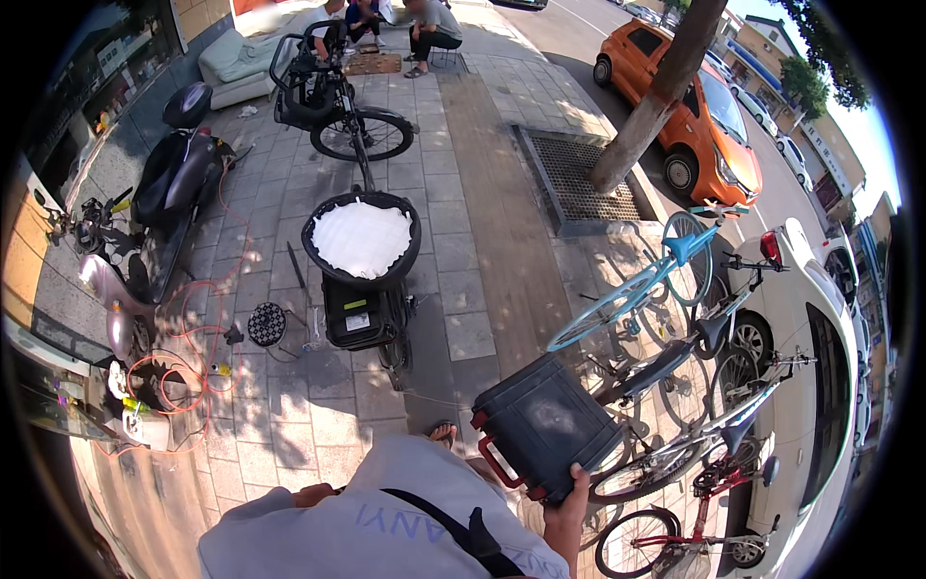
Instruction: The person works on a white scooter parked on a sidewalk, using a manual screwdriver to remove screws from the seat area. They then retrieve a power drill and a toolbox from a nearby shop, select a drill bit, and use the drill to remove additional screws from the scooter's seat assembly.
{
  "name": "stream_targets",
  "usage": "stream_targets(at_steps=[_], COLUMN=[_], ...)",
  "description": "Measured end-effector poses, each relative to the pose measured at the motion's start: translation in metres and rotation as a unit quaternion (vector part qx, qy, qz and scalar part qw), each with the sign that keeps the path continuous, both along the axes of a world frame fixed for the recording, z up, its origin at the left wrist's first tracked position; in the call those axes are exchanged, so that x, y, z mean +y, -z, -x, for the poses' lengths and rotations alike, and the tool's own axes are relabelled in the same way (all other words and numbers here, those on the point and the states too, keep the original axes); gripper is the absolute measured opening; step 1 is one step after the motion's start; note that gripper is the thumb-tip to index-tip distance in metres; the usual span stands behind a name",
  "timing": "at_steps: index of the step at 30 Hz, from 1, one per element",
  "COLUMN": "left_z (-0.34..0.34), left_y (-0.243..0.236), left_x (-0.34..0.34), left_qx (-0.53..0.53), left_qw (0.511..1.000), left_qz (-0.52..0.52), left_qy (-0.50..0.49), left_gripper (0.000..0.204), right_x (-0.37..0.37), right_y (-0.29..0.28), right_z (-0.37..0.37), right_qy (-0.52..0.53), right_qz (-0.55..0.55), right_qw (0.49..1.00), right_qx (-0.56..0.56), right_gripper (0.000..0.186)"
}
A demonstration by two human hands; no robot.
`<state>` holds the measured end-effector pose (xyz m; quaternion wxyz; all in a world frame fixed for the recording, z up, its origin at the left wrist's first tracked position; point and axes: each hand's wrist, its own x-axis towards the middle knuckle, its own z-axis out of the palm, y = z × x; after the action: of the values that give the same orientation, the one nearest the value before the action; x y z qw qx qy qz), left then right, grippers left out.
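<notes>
My right hand (571,504) grips the edge of a black hard plastic case (545,420) with a red handle (500,463) and red latches. The case is held out at my right side, its lid closed. Close against my shirt, my left hand (313,494) is only partly visible, and its fingers cannot be made out. In front of me stands a bike with a wide seat under a white cover (362,238). Below that seat sits a black box (359,314) with a yellow-green label.
Several parked bicycles, one light blue (632,299), crowd the right beside a white car (801,386). A tree trunk (661,96) rises from a grated pit. At left are a scooter (174,183), a tangled orange hose (183,328) and a round patterned stool (267,324). People sit far ahead.
</notes>
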<state>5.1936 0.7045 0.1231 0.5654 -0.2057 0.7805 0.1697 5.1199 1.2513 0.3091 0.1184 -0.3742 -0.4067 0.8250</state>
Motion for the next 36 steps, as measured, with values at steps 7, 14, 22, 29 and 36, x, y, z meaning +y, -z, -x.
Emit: stream_targets(at_steps=[7, 14, 22, 29, 36], left_z=[0.198, 0.404, 0.615, 0.894, 1.269], left_y=[-0.006, -0.004, -0.002, 0.040, 0.009], left_x=[0.130, 0.207, 0.280, 0.294, 0.228], left_qx=[0.012, 0.029, 0.019, 0.013, 0.067], left_qw=[0.998, 0.986, 0.968, 0.970, 0.971], left_qz=[-0.022, 0.025, -0.002, -0.026, 0.107], left_qy=[-0.059, -0.165, -0.251, -0.243, -0.202], left_gripper=[0.064, 0.066, 0.068, 0.070, 0.074], right_x=[0.096, 0.150, 0.177, 0.198, 0.229], right_y=[-0.015, 0.007, 0.005, 0.008, 0.020], right_z=[0.254, 0.554, 0.874, 1.127, 1.357], right_qy=[-0.086, -0.187, -0.284, -0.268, -0.169], right_qz=[0.049, 0.016, 0.046, 0.043, 0.078], right_qw=[0.995, 0.982, 0.957, 0.962, 0.982], right_qx=[-0.013, 0.001, -0.022, -0.024, -0.043], right_gripper=[0.067, 0.074, 0.062, 0.053, 0.059])
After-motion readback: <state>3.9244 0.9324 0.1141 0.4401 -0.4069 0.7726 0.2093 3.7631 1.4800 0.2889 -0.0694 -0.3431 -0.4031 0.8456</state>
